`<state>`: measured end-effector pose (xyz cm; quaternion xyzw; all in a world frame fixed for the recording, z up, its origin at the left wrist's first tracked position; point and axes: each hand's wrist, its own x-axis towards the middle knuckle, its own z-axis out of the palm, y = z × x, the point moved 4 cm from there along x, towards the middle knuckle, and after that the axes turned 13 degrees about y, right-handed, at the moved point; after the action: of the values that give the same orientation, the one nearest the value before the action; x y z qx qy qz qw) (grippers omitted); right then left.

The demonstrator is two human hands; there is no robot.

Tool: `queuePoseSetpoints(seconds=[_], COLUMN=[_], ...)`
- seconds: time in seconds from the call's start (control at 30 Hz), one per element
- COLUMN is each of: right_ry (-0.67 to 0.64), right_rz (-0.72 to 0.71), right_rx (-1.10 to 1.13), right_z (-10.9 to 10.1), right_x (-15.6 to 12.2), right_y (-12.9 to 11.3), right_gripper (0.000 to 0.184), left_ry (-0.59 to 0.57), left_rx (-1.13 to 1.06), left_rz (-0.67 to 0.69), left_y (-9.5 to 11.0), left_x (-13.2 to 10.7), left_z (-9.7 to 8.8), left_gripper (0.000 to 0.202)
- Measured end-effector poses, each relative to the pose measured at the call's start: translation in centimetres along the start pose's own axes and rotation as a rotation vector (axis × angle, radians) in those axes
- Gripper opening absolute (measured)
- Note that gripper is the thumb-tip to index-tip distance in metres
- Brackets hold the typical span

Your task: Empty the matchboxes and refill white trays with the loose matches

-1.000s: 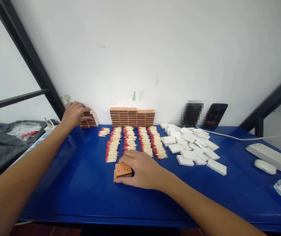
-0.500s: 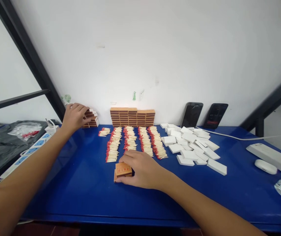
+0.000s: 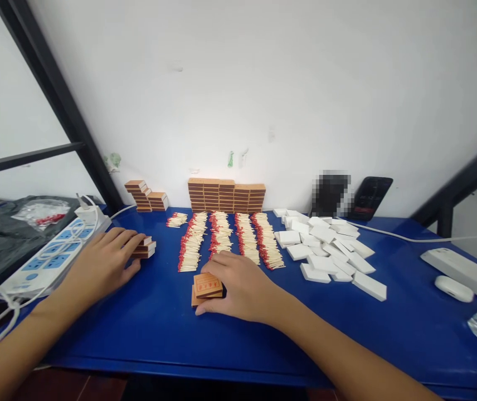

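My left hand (image 3: 107,256) is closed around a small stack of matchboxes (image 3: 145,249), low over the left part of the blue table; whether they touch it I cannot tell. My right hand (image 3: 244,287) grips a pair of orange-topped matchboxes (image 3: 208,285), one lying askew on the other, near the front middle. Beyond it, red-tipped matches (image 3: 192,245) lie in several long rows, with a small bunch of matches (image 3: 176,220) to their left. Against the wall stand a wide stack of matchboxes (image 3: 225,196) and a smaller stepped stack of matchboxes (image 3: 139,195).
White matchbox trays (image 3: 324,245) lie heaped right of the matches. Two phones, one dark phone (image 3: 371,197) and one blurred phone (image 3: 331,194), lean on the wall. A power strip (image 3: 54,256) with cables runs along the left edge. A white case (image 3: 453,288) sits at the right.
My left hand has drawn back from the stepped stack toward me, bringing several matchboxes with it. My right hand stays nearly in place on its matchboxes.
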<state>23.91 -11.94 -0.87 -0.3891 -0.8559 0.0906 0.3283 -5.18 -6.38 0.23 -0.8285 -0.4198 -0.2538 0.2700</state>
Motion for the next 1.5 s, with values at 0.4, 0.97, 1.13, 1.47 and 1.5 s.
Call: queuePoseSetpoints(seconds=[0.4, 0.97, 1.13, 1.47, 1.5], right_ry=[-0.004, -0.033, -0.023, -0.025, -0.023], right_rz=[-0.007, -0.071, -0.066, -0.071, -0.071], right_rx=[-0.005, -0.064, -0.066, -0.079, -0.081], right_z=[0.2, 0.8, 0.9, 0.9, 0.9], right_x=[0.0, -0.1, -0.1, -0.1, -0.1], right_y=[0.0, 0.3, 0.4, 0.4, 0.4], right_gripper=[0.055, 0.059, 0.059, 0.058, 0.058], left_ry=[0.149, -0.073, -0.097, -0.152, -0.143], left_rx=[0.021, 0.169, 0.187, 0.221, 0.203], left_rz=[-0.102, 0.071, 0.110, 0.166, 0.165], left_y=[-4.7, -10.4, -9.8, -9.3, -9.3], left_x=[7.6, 12.2, 12.5, 12.4, 12.4], left_z=[0.9, 10.5, 9.9, 8.6, 8.6], left_gripper=[0.039, 0.032, 0.032, 0.036, 0.037])
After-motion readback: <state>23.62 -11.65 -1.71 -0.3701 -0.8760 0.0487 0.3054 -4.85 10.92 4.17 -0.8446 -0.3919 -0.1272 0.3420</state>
